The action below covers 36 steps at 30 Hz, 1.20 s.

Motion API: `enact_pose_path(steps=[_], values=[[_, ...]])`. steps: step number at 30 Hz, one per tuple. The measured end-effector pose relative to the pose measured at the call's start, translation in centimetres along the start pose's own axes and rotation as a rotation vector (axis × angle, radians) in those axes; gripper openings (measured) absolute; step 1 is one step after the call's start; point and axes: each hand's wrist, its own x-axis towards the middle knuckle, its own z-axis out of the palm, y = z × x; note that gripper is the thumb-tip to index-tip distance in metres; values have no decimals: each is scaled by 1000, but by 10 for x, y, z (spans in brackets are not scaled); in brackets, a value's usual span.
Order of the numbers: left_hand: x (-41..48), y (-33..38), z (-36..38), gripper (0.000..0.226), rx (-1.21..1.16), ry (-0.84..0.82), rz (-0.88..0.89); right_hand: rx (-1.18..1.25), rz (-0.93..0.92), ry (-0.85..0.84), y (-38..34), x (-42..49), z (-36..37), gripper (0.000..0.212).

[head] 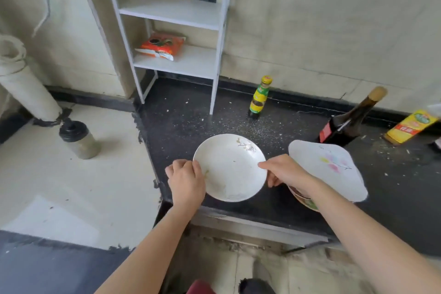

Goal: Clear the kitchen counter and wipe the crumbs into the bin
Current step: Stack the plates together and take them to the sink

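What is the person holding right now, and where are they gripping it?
A round white plate, held by its rim: the left hand grips the left edge, the right hand pinches the right edge.

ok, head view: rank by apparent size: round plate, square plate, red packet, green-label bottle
1. round plate and square plate: alike, not ranked
2. red packet
3. green-label bottle; both sit farther back

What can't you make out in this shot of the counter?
Head view:
- bowl: mostly hidden by the right forearm and square plate.
- yellow box: cut off by the right edge, label blurred.
- green bottle: label too small to read.
- bin: nowhere in frame.
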Motion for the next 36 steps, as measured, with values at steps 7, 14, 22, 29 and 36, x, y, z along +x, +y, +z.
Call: enact_pose_path(steps=[7,14,22,29,36], values=[[-33,115,112,37,35,-192,143,-116,84,36,90,-8,-154,27],[-57,165,203,45,257,-273,50,-241,102,11,160,4,-226,35],[-67,163,227,46,505,-218,73,-427,79,-39,189,37,-225,46],[-64,158,229,44,652,-147,169,-524,74,-72,199,60,-222,34],[-54,155,216,41,511,-175,92,-372,262,-52,206,71,-239,73]])
